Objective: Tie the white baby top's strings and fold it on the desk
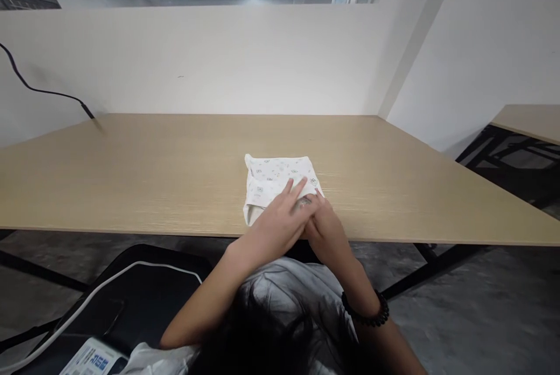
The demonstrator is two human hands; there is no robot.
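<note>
A white cloth [280, 170] with small printed motifs lies folded near the front edge of the table. Its left side shows loose, slightly raised layers. My left hand [282, 214] reaches across the cloth's front right part, with two fingers stretched out flat on it. At the front right corner, my right hand [326, 226] has its fingers bent in at the cloth's edge, seemingly gripping it; they are partly hidden behind my left hand. Between the hands shows a small greyish patch [303, 202] that I cannot make out.
The wooden table [175, 171] meets a white partition [245, 60] at the back. A black cable [52, 93] hangs at the left. Below, a black chair [144, 293] holds a white cord [98, 293] and a printed white box [94, 358]. Another table [534, 120] stands at right.
</note>
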